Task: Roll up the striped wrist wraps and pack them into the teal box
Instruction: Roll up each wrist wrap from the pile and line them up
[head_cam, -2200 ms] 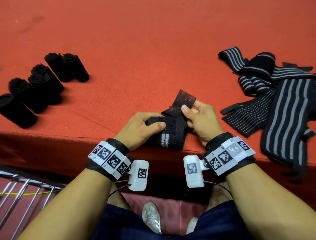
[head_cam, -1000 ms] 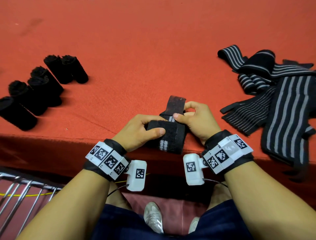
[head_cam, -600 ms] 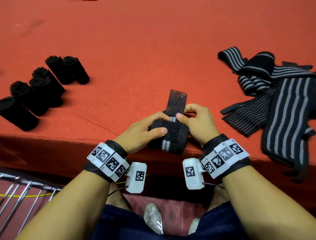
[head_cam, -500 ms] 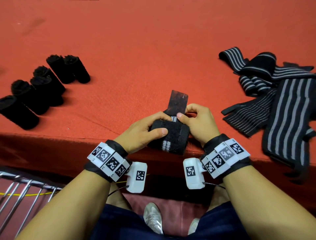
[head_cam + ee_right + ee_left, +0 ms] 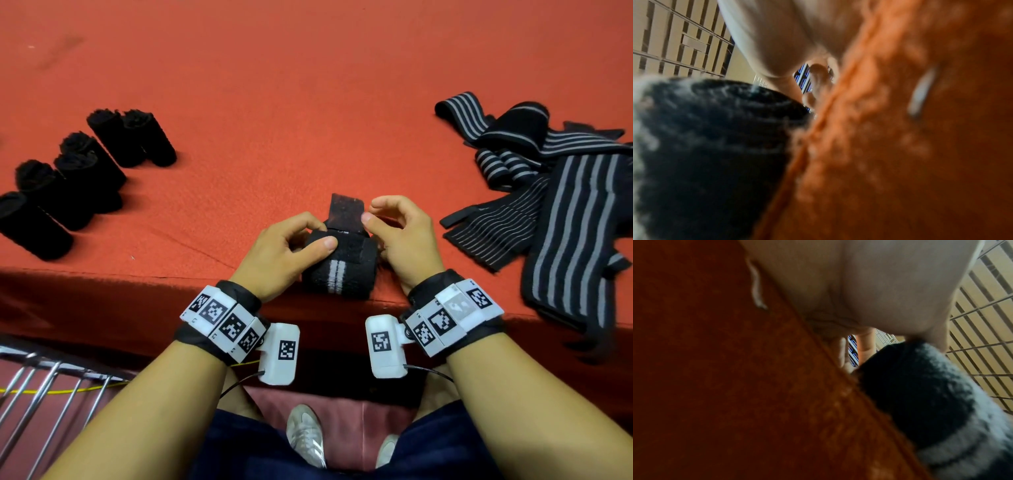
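Red table [image 5: 308, 85] fills most of the head view, front edge running across near the person. Loose wraps [image 5: 555, 192], black with grey stripes, lie in a tangled pile at the right side of the table, some hanging over the front edge. Finished rolls [image 5: 78, 178], all black, sit in a loose cluster at the left, lying on their sides, several touching each other. Metal rack [image 5: 44, 394] shows low left, below the table edge.

Left hand [image 5: 284, 253] grips the roll [image 5: 337, 270] at the table's front edge, centre: thumb across its top, fingers curled round the far side. The roll lies on its side, two grey stripes facing the camera. Right hand [image 5: 404, 240] is just beside the roll's right end, fingers curled, thumb and forefinger close to the tab [image 5: 344, 212]; cannot tell if they actually pinch it or if the palm touches the roll. The tab, a dark flap, sticks up and away from the roll's top, between both hands.

Wrist views are blurred: the roll's end [image 5: 715, 138] and red cloth, nothing more on the fingers. Teal box not in any view.
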A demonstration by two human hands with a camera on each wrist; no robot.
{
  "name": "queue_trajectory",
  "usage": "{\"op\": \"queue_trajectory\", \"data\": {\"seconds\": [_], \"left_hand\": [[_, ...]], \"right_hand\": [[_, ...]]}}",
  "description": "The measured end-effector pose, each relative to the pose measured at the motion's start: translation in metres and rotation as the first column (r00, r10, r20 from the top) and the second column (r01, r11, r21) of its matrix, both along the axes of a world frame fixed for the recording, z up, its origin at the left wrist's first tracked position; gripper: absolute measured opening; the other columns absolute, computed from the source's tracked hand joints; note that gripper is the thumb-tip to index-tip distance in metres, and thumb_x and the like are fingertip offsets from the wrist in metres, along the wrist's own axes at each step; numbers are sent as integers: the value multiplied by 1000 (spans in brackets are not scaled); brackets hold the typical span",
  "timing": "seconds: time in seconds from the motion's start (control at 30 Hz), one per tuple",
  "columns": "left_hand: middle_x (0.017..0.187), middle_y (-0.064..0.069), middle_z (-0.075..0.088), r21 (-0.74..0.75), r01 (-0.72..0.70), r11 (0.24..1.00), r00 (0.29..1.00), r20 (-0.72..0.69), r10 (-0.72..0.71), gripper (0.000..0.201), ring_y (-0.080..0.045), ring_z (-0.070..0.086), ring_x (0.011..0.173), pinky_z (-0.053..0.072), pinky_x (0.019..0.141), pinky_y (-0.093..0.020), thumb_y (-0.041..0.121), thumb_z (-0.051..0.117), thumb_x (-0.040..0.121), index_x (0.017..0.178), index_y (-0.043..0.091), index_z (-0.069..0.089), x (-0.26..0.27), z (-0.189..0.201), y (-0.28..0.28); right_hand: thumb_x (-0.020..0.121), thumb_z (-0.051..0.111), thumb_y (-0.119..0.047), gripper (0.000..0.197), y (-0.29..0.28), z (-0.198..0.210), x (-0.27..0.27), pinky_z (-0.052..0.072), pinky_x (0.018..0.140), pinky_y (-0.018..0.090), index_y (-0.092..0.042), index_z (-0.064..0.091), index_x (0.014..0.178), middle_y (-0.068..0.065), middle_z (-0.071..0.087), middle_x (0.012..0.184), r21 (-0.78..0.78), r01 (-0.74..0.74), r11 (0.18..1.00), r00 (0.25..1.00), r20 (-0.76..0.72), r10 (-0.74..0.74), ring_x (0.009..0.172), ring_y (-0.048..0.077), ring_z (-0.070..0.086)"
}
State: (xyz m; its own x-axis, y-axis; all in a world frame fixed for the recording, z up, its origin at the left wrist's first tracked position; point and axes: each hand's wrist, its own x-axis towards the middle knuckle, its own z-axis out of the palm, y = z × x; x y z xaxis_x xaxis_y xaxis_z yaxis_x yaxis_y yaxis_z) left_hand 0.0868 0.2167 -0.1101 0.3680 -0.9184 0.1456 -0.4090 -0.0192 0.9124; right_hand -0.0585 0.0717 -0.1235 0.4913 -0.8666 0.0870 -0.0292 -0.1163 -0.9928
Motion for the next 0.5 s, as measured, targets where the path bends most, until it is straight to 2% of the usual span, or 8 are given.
{"op": "queue_trajectory", "data": {"seconds": [0.03,0.1,0.2,0.27,0.33,0.37,0.43,0.5], "left_hand": [[81,-13,66,1,-16,1000,1000,15,16,30,-17,57,70,47,64,-38,56,62,82,87,26,64,0,0,-1],[79,-6,66,6,-40,999,999,35,39,34,-15,58,70,46,65,-38,58,60,83,85,25,66,1,-1,-3],[83,9,61,21,-98,995,992,81,97,38,-1,50,65,40,65,-19,65,56,80,83,29,69,3,-3,-7],[89,11,63,25,-123,992,989,86,120,35,-3,52,68,43,71,-23,66,56,81,86,34,70,3,-4,-9],[93,10,65,16,-120,993,992,52,119,29,-18,58,73,51,73,-38,62,58,84,95,37,68,2,-4,-9],[94,10,65,9,-107,994,993,41,107,26,-22,57,72,51,71,-38,59,60,84,98,38,67,1,-3,-8],[99,9,62,-6,-31,1000,999,21,31,32,-14,54,68,50,64,-30,55,66,80,107,37,64,-1,0,-3],[114,5,61,-6,66,998,998,1,-66,52,-8,62,78,53,70,-25,48,79,72,117,31,60,0,1,1]], "right_hand": [[86,76,-21,15,2,1,-1,51,66,30,-21,68,99,-5,70,98,3,-11,1000,999,35,11,77,10,63],[83,75,-29,14,3,2,-4,52,70,31,-23,71,95,-6,71,94,-32,-77,996,994,68,80,81,10,65],[85,74,-24,9,9,8,-9,51,69,28,-16,72,90,-5,70,88,-60,-231,971,968,89,235,78,10,65],[86,73,-26,13,10,11,-10,50,75,31,-14,73,89,-2,71,88,-131,-280,951,958,32,287,83,10,64],[88,74,-25,15,9,11,-9,50,77,31,-10,74,88,2,72,86,-147,-278,949,960,-3,281,81,9,63],[88,75,-23,15,8,9,-7,49,77,30,-9,74,86,4,72,86,-138,-258,956,966,-8,260,80,8,62],[89,75,-22,13,5,5,-4,49,77,30,-10,74,83,4,73,83,-126,-206,970,978,-10,206,78,8,62],[88,75,-23,14,3,3,-1,50,78,33,-13,74,79,0,72,81,-129,-160,979,987,-14,159,77,8,62]]}}
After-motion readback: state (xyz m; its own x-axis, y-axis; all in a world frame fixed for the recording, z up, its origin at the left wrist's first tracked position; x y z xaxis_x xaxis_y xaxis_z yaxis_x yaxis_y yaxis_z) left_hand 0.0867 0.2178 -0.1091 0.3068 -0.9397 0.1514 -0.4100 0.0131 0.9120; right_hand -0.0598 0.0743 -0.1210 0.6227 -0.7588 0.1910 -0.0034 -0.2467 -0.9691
